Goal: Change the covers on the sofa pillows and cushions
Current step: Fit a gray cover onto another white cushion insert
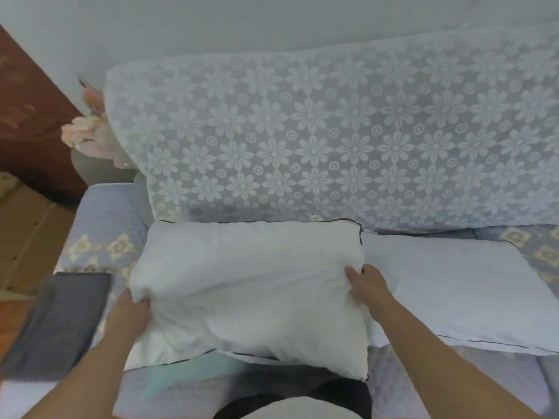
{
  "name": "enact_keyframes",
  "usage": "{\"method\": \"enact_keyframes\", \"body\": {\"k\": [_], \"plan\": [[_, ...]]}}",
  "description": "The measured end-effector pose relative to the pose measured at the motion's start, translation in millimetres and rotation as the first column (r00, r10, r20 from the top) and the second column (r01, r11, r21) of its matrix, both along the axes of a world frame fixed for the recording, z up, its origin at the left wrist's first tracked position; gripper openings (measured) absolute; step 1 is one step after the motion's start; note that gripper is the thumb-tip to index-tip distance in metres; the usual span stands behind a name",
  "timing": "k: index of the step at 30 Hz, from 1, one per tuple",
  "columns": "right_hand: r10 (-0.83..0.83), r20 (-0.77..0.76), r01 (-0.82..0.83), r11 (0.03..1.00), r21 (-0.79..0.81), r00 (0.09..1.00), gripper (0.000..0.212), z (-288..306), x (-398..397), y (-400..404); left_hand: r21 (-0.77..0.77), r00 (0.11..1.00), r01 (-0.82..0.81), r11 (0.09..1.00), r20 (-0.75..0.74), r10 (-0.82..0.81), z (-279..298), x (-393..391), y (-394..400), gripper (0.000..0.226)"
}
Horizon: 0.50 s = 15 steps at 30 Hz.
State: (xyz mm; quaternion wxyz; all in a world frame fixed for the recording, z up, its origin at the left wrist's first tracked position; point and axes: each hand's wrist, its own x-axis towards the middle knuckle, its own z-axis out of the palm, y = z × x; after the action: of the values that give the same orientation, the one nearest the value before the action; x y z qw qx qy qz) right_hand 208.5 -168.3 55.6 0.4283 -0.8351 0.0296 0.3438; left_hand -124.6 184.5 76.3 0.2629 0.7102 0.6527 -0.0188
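Note:
A plump white pillow (251, 285) with dark piping along its edges lies on the sofa seat in front of me. My left hand (128, 316) grips its left edge, fingers pinched into the fabric. My right hand (367, 287) clutches its right edge near the upper corner. A second, flatter white pillow (459, 294) lies to the right, partly under the first. A folded grey cover (57, 325) rests on the seat at the left.
The sofa back (332, 140) wears a blue-grey lace cover with white flowers. A quilted lilac armrest (106, 231) stands at the left, with pink cloth (87, 131) and a brown wooden panel (27, 116) behind it. A teal fabric (169, 376) peeks out below the pillow.

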Motion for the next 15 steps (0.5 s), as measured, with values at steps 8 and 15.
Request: {"method": "enact_keyframes", "body": {"k": [8,15], "plan": [[0.618,-0.055,-0.565,0.674,-0.475,0.784,0.073,-27.8,-106.8,126.1,-0.517,0.837,0.468,0.717,-0.002,-0.548,-52.2,-50.9,-12.2,0.064],[0.849,0.031,-0.668,0.437,-0.603,0.527,0.073,-37.3,-229.0,257.3,-0.484,0.962,0.267,0.833,0.179,-0.204,-63.0,-173.2,84.4,0.031]]}}
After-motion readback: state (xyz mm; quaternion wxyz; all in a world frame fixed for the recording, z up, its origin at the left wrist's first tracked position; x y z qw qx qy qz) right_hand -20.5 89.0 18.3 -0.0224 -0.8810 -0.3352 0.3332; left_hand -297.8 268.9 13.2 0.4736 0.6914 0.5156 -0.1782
